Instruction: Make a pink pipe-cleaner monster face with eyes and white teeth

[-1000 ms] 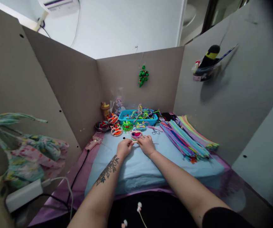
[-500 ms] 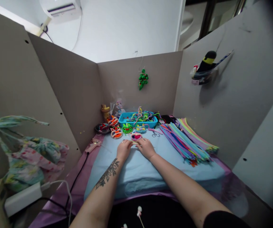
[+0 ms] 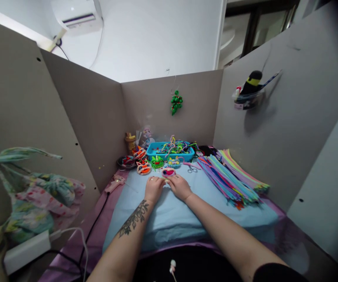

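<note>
My left hand [image 3: 153, 188] and my right hand [image 3: 180, 186] meet over the blue padded cloth [image 3: 186, 219], fingertips nearly touching. Both are closed in a pinch on a small pale yellow piece [image 3: 166, 180], apparently a pipe cleaner, mostly hidden by the fingers. Just beyond the fingertips lies a pink pipe-cleaner figure [image 3: 169, 172] with a dark eye spot. Behind it stand similar finished figures: an orange-and-white one [image 3: 143, 168], a green one [image 3: 157, 161] and a light blue and yellow one [image 3: 174, 161].
A blue tray [image 3: 149, 150] of pipe-cleaner scraps stands at the back. Bundles of colourful pipe cleaners [image 3: 230, 178] lie at the right, near scissors [image 3: 192, 168]. At the left are a pink glue gun [image 3: 116, 183] with a cord and a dark bowl [image 3: 126, 162]. Grey panels surround the table.
The camera view has tipped slightly upward. My hands stay together in the same place, with only small finger movement around the pale yellow piece.
</note>
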`<state>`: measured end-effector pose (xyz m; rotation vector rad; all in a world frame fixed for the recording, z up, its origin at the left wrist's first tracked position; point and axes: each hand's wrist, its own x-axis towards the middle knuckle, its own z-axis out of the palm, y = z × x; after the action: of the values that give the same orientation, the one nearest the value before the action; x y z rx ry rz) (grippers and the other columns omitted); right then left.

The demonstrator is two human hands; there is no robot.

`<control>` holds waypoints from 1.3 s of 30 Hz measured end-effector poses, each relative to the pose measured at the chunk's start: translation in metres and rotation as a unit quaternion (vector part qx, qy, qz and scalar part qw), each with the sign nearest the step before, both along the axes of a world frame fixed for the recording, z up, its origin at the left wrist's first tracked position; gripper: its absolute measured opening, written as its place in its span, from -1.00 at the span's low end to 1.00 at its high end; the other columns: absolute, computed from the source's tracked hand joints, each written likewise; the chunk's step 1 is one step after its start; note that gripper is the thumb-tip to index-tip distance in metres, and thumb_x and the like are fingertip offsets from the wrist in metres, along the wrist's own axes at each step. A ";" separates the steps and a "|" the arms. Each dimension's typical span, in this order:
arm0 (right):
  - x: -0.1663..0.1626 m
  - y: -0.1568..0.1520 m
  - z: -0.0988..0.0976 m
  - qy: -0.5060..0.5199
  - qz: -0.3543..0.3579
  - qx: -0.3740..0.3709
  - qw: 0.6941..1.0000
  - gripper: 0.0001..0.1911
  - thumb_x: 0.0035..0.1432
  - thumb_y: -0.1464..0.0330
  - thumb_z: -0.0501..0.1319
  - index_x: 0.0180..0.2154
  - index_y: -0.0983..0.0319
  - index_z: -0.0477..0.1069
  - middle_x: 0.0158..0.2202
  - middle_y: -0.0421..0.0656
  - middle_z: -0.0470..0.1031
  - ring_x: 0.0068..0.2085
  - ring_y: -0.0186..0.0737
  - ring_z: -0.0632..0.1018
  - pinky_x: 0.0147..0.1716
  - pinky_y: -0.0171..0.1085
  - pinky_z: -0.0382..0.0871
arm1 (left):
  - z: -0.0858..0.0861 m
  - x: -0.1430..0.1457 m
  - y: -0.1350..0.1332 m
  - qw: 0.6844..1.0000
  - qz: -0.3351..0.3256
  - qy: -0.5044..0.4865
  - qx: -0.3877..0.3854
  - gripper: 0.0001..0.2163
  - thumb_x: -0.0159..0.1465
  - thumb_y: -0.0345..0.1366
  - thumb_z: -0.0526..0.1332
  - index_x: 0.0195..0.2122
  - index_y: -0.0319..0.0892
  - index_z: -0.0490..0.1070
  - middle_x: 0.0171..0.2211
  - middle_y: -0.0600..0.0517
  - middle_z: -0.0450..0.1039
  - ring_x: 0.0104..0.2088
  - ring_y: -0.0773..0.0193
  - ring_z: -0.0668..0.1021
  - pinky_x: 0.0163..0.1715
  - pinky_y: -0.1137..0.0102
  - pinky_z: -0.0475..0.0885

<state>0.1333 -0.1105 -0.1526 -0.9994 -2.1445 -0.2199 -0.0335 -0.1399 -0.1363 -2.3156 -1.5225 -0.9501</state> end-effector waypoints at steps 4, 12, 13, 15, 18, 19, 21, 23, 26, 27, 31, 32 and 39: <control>0.001 -0.001 0.001 -0.004 0.004 0.008 1.000 -0.87 0.19 0.38 0.16 -0.27 0.18 0.49 -0.38 -0.12 0.51 -0.27 -0.16 0.45 -0.27 -0.22 0.26 | -0.001 -0.001 0.001 1.000 -0.002 0.017 -0.005 -0.82 0.29 -0.25 0.11 -0.29 -0.14 0.49 -0.41 -0.02 0.47 -0.30 0.23 0.48 -0.24 0.36 0.29; 0.001 -0.002 0.001 0.007 0.008 0.004 1.000 -0.88 0.17 0.39 0.17 -0.27 0.19 0.48 -0.35 -0.12 0.52 -0.25 -0.16 0.46 -0.23 -0.20 0.27 | -0.002 0.000 0.002 1.000 0.003 0.025 -0.007 -0.85 0.29 -0.29 0.12 -0.31 -0.15 0.47 -0.40 -0.03 0.45 -0.28 0.21 0.47 -0.25 0.36 0.30; 0.001 -0.002 0.001 0.012 0.009 0.002 1.000 -0.86 0.16 0.39 0.17 -0.22 0.20 0.46 -0.31 -0.11 0.52 -0.22 -0.15 0.46 -0.22 -0.20 0.28 | -0.001 0.000 0.003 1.000 0.009 0.021 -0.005 -0.86 0.29 -0.31 0.11 -0.30 -0.16 0.47 -0.38 -0.03 0.45 -0.26 0.21 0.46 -0.24 0.35 0.30; 0.001 -0.001 0.000 0.024 0.009 0.000 1.000 -0.79 0.14 0.40 0.18 -0.14 0.22 0.42 -0.24 -0.09 0.52 -0.18 -0.14 0.46 -0.20 -0.20 0.30 | -0.001 -0.001 0.003 1.000 0.021 0.013 -0.001 -0.87 0.29 -0.33 0.11 -0.27 -0.17 0.45 -0.34 -0.04 0.46 -0.25 0.20 0.46 -0.22 0.34 0.31; 0.001 0.000 -0.001 0.038 0.009 -0.004 0.999 -0.82 0.14 0.43 0.16 -0.17 0.24 0.39 -0.27 -0.08 0.50 -0.20 -0.14 0.47 -0.23 -0.21 0.33 | 0.000 -0.001 0.002 1.000 0.026 0.008 -0.002 -0.87 0.29 -0.34 0.10 -0.25 -0.17 0.43 -0.32 -0.03 0.47 -0.24 0.21 0.47 -0.21 0.35 0.32; 0.001 0.001 -0.001 0.039 0.011 -0.004 0.999 -0.86 0.14 0.43 0.15 -0.21 0.24 0.39 -0.30 -0.09 0.50 -0.23 -0.15 0.47 -0.25 -0.22 0.33 | 0.000 -0.001 0.002 1.000 0.025 0.009 -0.003 -0.87 0.29 -0.34 0.10 -0.25 -0.16 0.43 -0.32 -0.03 0.47 -0.24 0.22 0.47 -0.21 0.36 0.32; 0.001 0.002 -0.002 0.040 0.014 -0.002 0.999 -0.93 0.16 0.42 0.14 -0.28 0.23 0.38 -0.35 -0.11 0.48 -0.28 -0.16 0.47 -0.28 -0.23 0.34 | 0.001 -0.001 0.001 1.000 0.021 0.012 -0.006 -0.87 0.29 -0.33 0.09 -0.26 -0.15 0.44 -0.32 -0.03 0.47 -0.24 0.23 0.48 -0.22 0.37 0.32; 0.000 0.003 -0.003 0.037 0.018 0.003 0.999 -0.93 0.19 0.39 0.13 -0.32 0.21 0.38 -0.38 -0.12 0.47 -0.30 -0.17 0.47 -0.30 -0.23 0.33 | 0.001 0.000 0.000 1.000 0.016 0.018 -0.010 -0.86 0.30 -0.32 0.09 -0.26 -0.14 0.44 -0.32 -0.02 0.47 -0.25 0.24 0.49 -0.23 0.38 0.32; -0.002 0.005 -0.006 0.030 0.022 0.011 0.999 -0.89 0.23 0.36 0.10 -0.32 0.21 0.38 -0.38 -0.12 0.46 -0.30 -0.17 0.46 -0.31 -0.23 0.33 | 0.000 0.002 0.000 0.999 0.014 0.030 -0.019 -0.85 0.30 -0.29 0.08 -0.25 -0.13 0.44 -0.34 -0.02 0.46 -0.27 0.25 0.49 -0.27 0.41 0.32; -0.002 0.006 -0.007 0.027 0.023 0.013 0.999 -0.87 0.24 0.36 0.09 -0.32 0.21 0.38 -0.38 -0.11 0.46 -0.30 -0.17 0.46 -0.30 -0.23 0.33 | -0.001 0.003 0.000 0.999 0.015 0.034 -0.021 -0.84 0.30 -0.29 0.08 -0.25 -0.13 0.45 -0.34 -0.02 0.46 -0.28 0.25 0.49 -0.29 0.42 0.32; -0.004 0.006 -0.008 0.017 0.022 0.018 0.999 -0.83 0.26 0.37 0.05 -0.30 0.23 0.39 -0.36 -0.08 0.46 -0.28 -0.14 0.45 -0.29 -0.21 0.33 | -0.002 0.006 0.000 0.998 0.024 0.044 -0.027 -0.83 0.31 -0.27 0.07 -0.26 -0.13 0.45 -0.34 -0.04 0.46 -0.29 0.23 0.49 -0.32 0.41 0.32; -0.004 0.006 -0.008 0.016 0.020 0.017 1.000 -0.83 0.26 0.37 0.04 -0.30 0.24 0.39 -0.35 -0.07 0.46 -0.28 -0.14 0.45 -0.28 -0.21 0.33 | -0.003 0.006 0.000 0.998 0.025 0.045 -0.027 -0.83 0.31 -0.27 0.07 -0.25 -0.13 0.45 -0.34 -0.04 0.46 -0.28 0.22 0.49 -0.32 0.41 0.32; -0.004 -0.001 -0.004 0.002 0.002 0.005 1.000 -0.82 0.22 0.43 0.07 -0.17 0.22 0.41 -0.27 -0.07 0.48 -0.23 -0.16 0.46 -0.28 -0.25 0.33 | -0.004 0.004 0.001 0.999 0.011 0.031 -0.027 -0.83 0.28 -0.33 0.11 -0.12 -0.14 0.39 -0.25 -0.04 0.49 -0.20 0.23 0.49 -0.21 0.39 0.35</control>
<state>0.1294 -0.1114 -0.1563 -0.9889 -2.1406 -0.2254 -0.0291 -0.1386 -0.1403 -2.3377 -1.5634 -0.8340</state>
